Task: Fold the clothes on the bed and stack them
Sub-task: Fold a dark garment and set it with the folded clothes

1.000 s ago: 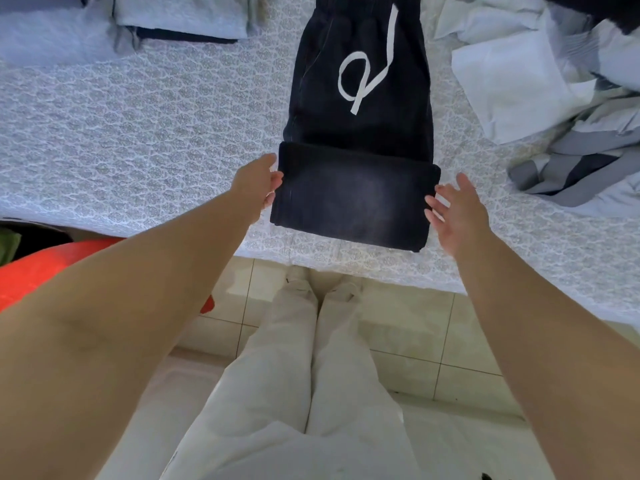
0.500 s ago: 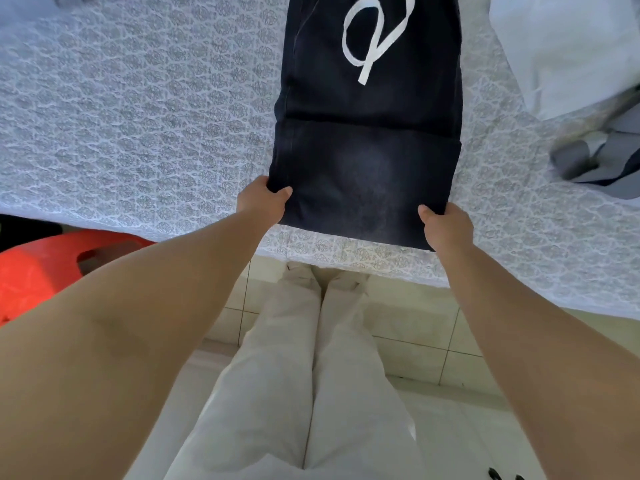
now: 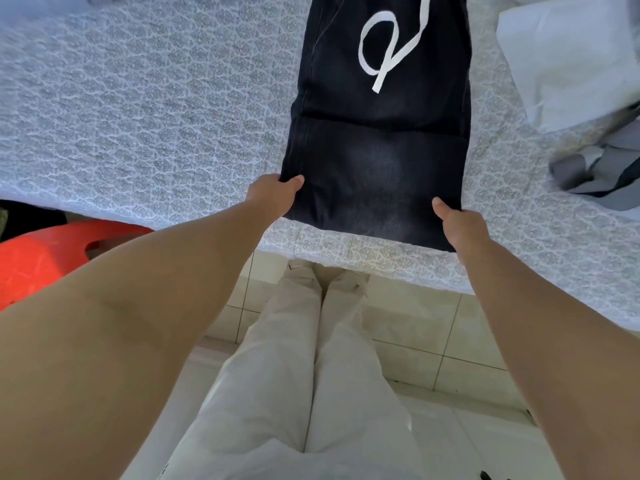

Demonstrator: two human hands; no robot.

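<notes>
A pair of dark pants [image 3: 377,140] lies on the bed [image 3: 156,109], near the edge closest to the person. The pants are black with a faded grey patch, and the near end is folded over, so a fold line runs across them. A white drawstring [image 3: 388,46] makes a loop on top, farther up.

The left hand [image 3: 273,195] pinches the near left corner of the folded part – the thumb lies on top of the cloth and the fingers are tucked under it. The right hand [image 3: 457,220] pinches the near right corner the same way, thumb on top.

The bed has a white cover with a small lacy pattern. On the right side sits a white cloth [image 3: 568,60], and below it a grey and dark bundle of clothes [image 3: 595,168] – both are apart from the pants.

A red plastic stool [image 3: 45,251] stands by the bed on the left. The person's legs in pale trousers [image 3: 294,393] stand on a tiled floor [image 3: 415,341].
</notes>
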